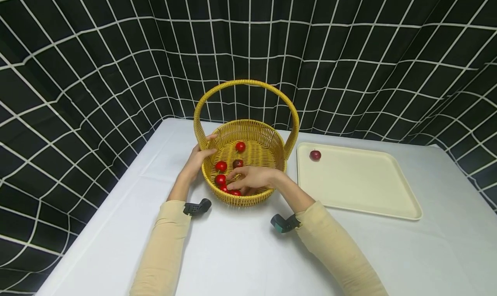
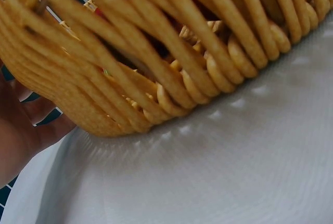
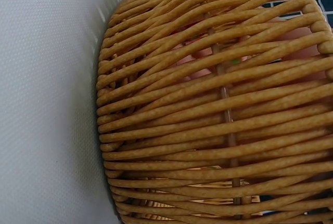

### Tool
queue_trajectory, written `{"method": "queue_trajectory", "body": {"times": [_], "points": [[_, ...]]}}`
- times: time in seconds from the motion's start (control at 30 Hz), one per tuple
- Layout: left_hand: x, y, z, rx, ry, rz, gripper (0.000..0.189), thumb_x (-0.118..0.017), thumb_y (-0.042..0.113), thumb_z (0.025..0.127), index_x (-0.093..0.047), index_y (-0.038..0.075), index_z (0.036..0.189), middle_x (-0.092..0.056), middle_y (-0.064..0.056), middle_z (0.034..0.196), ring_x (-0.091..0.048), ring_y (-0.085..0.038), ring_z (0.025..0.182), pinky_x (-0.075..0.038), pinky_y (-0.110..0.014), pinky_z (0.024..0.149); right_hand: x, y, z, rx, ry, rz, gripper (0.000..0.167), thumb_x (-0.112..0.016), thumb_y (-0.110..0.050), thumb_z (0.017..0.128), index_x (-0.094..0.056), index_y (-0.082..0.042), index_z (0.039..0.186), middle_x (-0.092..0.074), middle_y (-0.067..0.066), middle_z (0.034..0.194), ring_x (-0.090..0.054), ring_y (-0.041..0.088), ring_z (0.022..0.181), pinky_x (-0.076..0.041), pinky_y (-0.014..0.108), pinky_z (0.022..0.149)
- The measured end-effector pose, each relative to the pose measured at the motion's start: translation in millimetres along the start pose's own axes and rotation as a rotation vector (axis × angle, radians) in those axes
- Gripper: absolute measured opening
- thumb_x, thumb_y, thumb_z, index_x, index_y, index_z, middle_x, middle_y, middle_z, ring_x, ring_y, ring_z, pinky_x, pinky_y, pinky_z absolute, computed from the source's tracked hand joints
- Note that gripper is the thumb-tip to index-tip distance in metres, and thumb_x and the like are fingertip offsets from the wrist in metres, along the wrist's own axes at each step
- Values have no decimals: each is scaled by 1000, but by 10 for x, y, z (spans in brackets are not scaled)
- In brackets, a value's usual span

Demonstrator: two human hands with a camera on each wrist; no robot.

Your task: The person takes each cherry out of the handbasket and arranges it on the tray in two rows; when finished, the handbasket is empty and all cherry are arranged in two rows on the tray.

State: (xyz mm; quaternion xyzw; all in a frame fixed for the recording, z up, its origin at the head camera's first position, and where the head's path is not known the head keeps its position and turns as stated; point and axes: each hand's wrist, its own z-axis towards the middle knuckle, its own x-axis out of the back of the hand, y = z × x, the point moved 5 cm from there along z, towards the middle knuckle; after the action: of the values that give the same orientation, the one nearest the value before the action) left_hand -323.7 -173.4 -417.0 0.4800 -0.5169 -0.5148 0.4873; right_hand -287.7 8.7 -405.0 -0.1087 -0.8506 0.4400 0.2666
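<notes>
A round yellow woven basket with a tall arched handle stands on the white table. My left hand grips its left rim beside the handle's base, thumb over the edge. Inside, several red cherries lie mostly toward the front left, with one cherry farther back and a darker cherry near the middle. My right hand reaches over the front right rim, thumb and forefinger apart, their tips right at the front-left cherries. Basket weave hides most of its fingers in the right wrist view.
To the right of the basket lies a cream rectangular tray, with one dark red cherry in its back left corner. A black cloth with a white grid hangs behind and beside the white-covered table.
</notes>
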Motion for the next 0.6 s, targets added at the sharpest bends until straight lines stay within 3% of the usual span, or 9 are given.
{"method": "queue_trajectory", "body": {"times": [0.23,0.33,0.47,0.6], "points": [[20,-72,43,-23,13,20,51,-50,11,93,-41,12,143,-35,-9,149,-34,-26,133,-19,-43,111,-22,-33,-5,95,-69,-93,44,-68,-21,89,-53,-12,130,-68,4,93,-61,16,86,-48,29,79],[15,-65,35,-24,11,20,52,-49,11,93,-41,12,143,-35,-9,150,-33,-26,134,-18,-43,111,-1,-25,-10,99,-43,-98,42,-68,-25,89,-55,-14,128,-67,3,92,-62,16,83,-49,29,75],[13,-64,30,-25,4,19,52,-49,11,93,-40,11,144,-34,-10,150,-33,-27,134,-19,-44,111,54,-15,-25,81,42,21,41,-68,-29,89,-58,-15,126,-64,5,90,-59,18,76,-49,27,66],[16,-69,32,-27,5,27,52,-48,11,93,-40,11,144,-35,-10,149,-33,-27,134,-18,-44,111,107,-24,-37,109,99,184,41,-67,-27,90,-58,-12,128,-59,6,94,-55,20,79,-49,28,71]]}}
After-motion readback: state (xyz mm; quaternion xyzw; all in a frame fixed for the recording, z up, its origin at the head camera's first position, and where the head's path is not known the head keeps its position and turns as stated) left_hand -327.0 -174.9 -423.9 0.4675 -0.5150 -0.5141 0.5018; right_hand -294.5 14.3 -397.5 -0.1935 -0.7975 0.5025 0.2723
